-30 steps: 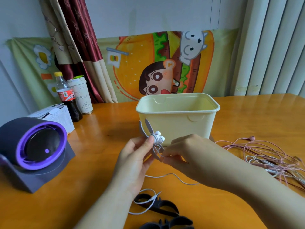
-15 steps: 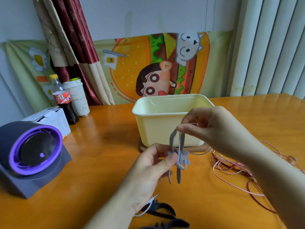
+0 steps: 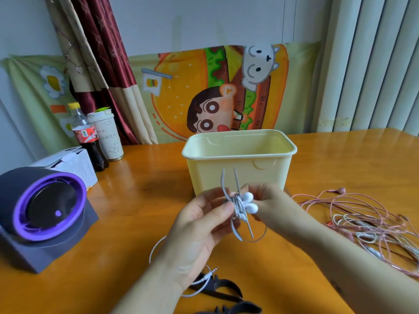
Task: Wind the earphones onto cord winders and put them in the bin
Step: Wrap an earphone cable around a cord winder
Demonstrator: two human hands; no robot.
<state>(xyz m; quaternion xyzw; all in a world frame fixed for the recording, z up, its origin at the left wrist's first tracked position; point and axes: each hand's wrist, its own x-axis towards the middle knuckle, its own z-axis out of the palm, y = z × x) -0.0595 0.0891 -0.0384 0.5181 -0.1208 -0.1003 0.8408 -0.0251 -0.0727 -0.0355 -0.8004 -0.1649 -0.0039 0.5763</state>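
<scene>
While the left hand (image 3: 201, 225) pinches the grey cord winder (image 3: 237, 207) steady before the yellow bin (image 3: 240, 168), the right hand (image 3: 281, 211) seemingly pinches the white earphones (image 3: 249, 202), feeding cord for wrapping.

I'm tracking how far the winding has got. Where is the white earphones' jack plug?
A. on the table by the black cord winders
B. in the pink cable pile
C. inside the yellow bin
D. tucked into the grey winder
A: the jack plug lies at the end of loose white cable by the black cord winders, while the left hand grips the grey winder and the right hand pinches the white earphones.
</scene>
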